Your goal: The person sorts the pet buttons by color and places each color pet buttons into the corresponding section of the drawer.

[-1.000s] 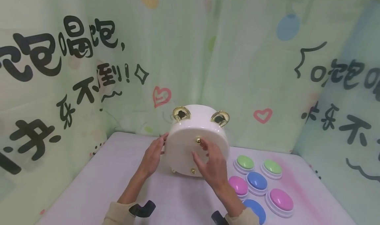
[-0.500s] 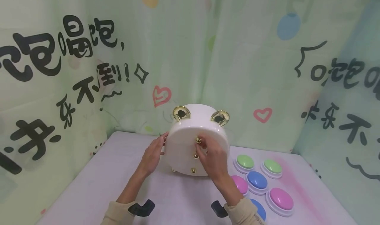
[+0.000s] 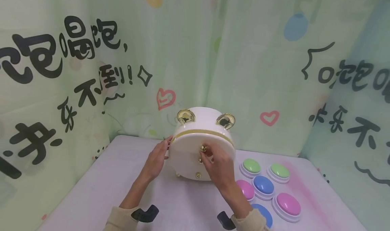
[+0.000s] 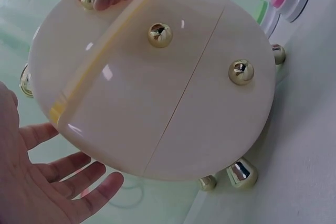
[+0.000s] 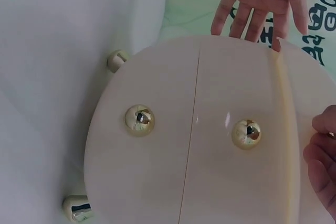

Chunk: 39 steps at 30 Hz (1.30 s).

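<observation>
A white, round-fronted drawer box with gold ear-like rings on top stands on the table. Its front carries a column of gold knobs, and seams split it into drawers. My right hand pinches the top knob between thumb and fingers. The top drawer sits a little forward, with a yellow edge showing behind it. At the box's left side, my left hand has its fingers extended; in the left wrist view its fingertips lie along the rim. The middle knob and bottom knob are untouched.
Several round push-button-like domes stand to the right of the box: green, blue and pink, all on white bases. A printed curtain hangs behind the white table.
My right thumb and fingers have closed on the top knob. The top drawer has since come slightly outward, exposing the yellow edge along its top. My left hand has stayed in place.
</observation>
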Each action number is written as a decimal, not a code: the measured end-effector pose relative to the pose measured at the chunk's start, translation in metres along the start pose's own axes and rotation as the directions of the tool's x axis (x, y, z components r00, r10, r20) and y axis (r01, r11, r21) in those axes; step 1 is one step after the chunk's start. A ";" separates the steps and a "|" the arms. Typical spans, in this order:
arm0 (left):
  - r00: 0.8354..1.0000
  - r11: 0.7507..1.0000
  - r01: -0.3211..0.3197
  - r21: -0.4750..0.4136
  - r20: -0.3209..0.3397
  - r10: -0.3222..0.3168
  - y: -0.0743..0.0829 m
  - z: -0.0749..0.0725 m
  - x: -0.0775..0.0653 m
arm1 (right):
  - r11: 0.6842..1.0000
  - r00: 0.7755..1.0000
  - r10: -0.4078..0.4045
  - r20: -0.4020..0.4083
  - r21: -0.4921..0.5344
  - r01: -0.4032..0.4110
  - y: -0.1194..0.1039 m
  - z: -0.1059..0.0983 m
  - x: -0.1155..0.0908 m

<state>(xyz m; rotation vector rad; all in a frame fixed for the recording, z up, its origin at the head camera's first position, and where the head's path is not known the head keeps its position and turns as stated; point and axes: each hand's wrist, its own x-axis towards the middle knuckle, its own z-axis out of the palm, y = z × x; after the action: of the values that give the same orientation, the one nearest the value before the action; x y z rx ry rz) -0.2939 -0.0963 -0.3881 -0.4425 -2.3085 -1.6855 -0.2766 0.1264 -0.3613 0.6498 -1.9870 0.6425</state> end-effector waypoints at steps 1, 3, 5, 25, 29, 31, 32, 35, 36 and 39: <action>1.000 1.000 0.003 0.000 0.000 -0.003 0.000 0.000 0.000 | 1.000 1.000 -0.004 -0.005 0.002 0.004 -0.001 -0.001 -0.001; 1.000 1.000 0.006 -0.001 0.001 -0.006 -0.001 0.000 0.000 | 1.000 1.000 -0.001 -0.006 0.008 0.001 -0.003 -0.002 -0.003; 1.000 1.000 0.005 -0.005 0.001 -0.005 -0.001 0.000 0.001 | 1.000 1.000 0.002 -0.005 0.014 -0.002 -0.005 -0.004 -0.005; 1.000 1.000 0.018 0.002 0.010 -0.018 -0.001 -0.003 0.001 | 0.999 1.000 -0.029 -0.011 0.019 0.029 -0.024 -0.024 -0.020; 1.000 1.000 0.015 0.015 0.007 -0.015 -0.002 -0.003 0.001 | 0.999 0.999 -0.040 -0.010 0.032 0.041 -0.028 -0.025 -0.022; 1.000 1.000 0.009 0.020 0.005 -0.009 -0.003 -0.004 0.001 | 0.998 0.999 -0.045 -0.004 0.037 0.045 -0.029 -0.026 -0.022; 1.000 1.000 0.006 0.021 0.005 -0.006 -0.003 -0.004 0.001 | 0.998 0.999 -0.046 0.000 0.038 0.046 -0.030 -0.027 -0.023; 1.000 1.000 -0.001 0.022 0.004 0.001 -0.002 -0.004 0.001 | 0.997 0.998 -0.063 -0.005 0.047 0.063 -0.033 -0.028 -0.023; 1.000 1.000 -0.002 0.022 0.004 0.002 -0.002 -0.004 0.001 | 0.996 0.997 -0.072 -0.011 0.048 0.072 -0.033 -0.028 -0.023; 1.000 1.000 -0.010 0.011 0.004 0.010 -0.003 -0.004 0.002 | 0.994 0.994 -0.100 -0.034 0.048 0.102 -0.034 -0.029 -0.024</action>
<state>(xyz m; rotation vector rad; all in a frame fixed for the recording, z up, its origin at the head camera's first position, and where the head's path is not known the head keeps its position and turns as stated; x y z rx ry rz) -0.2966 -0.1006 -0.3893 -0.4547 -2.3129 -1.6681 -0.2259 0.1253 -0.3630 0.7609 -1.9011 0.6389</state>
